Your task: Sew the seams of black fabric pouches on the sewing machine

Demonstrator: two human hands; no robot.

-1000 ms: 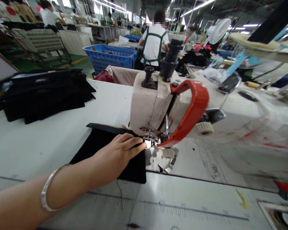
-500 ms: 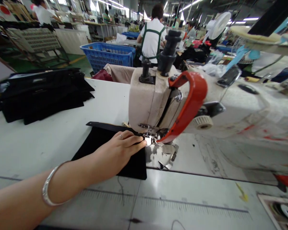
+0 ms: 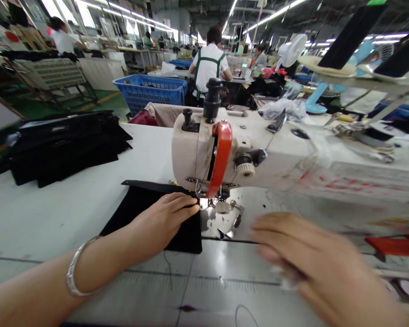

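Note:
My left hand (image 3: 167, 218), with a ring and a silver bangle, lies flat on a black fabric piece (image 3: 186, 238), fingers stretched out. Its fingertips are close beside the lit needle area of a sewing machine (image 3: 187, 154). A narrow black strip (image 3: 150, 185) runs along the fabric's far edge towards the presser foot. Over the table's right side is my right hand (image 3: 303, 254), blurred by motion, its fingers curled. Something small, pale and dark shows under them, too smeared to name. The machine's red guard (image 3: 221, 156) stands in front of the needle bar.
A stack of black fabric pieces (image 3: 64, 145) lies at the table's left. Behind the table stand a blue basket (image 3: 152, 91) and a person in a white shirt (image 3: 207, 68). Thread cones (image 3: 351, 36) rise at right. A ruler scale (image 3: 238, 284) runs along the front.
My right hand has come into view at the right. The camera view has shifted, and the red guard appears more upright. My left hand stays on the black fabric.

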